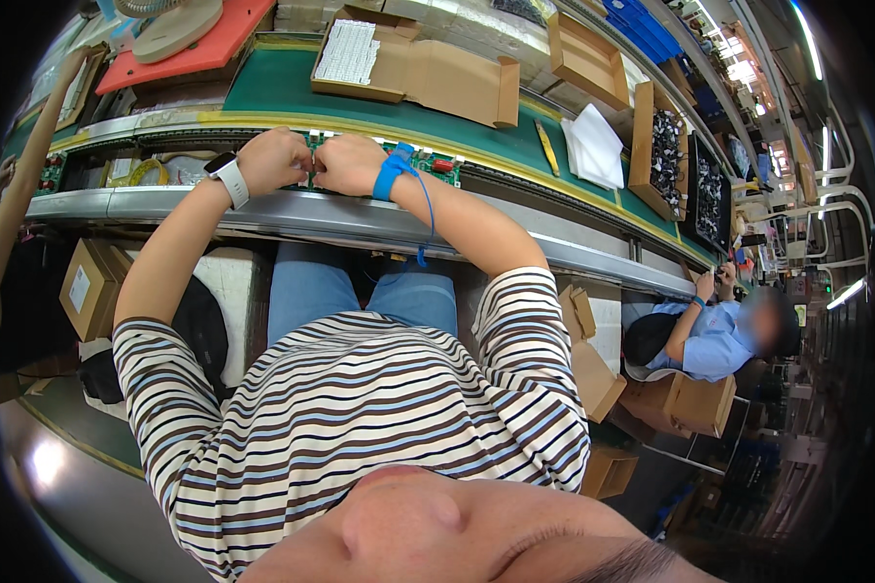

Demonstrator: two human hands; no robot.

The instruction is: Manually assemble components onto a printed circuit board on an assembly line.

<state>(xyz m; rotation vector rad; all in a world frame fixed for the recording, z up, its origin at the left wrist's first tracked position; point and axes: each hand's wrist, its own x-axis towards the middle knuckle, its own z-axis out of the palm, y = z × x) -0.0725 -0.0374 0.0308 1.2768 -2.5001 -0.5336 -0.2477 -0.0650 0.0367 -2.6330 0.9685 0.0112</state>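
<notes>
A green circuit board (pixel 420 157) with white connectors and a red part lies in the rail track in front of me. Over its left part, my left hand (pixel 274 158), with a white watch on the wrist, is closed with fingertips pinched down at the board. Close beside it my right hand (pixel 352 163) is closed too, the fingertips of both hands nearly meeting. A blue wrist strap (pixel 392 173) with a hanging blue cord circles my right wrist. Whatever the fingers pinch is too small and hidden to make out.
A metal rail (pixel 360 208) runs along the near edge. Beyond lie an open cardboard box (pixel 418 73) with white pieces, a yellow tool (pixel 546 148), white sheets (pixel 591 148) and a box of dark parts (pixel 663 155). A co-worker (pixel 705 330) sits at right; another person's arm (pixel 19 185) shows at left.
</notes>
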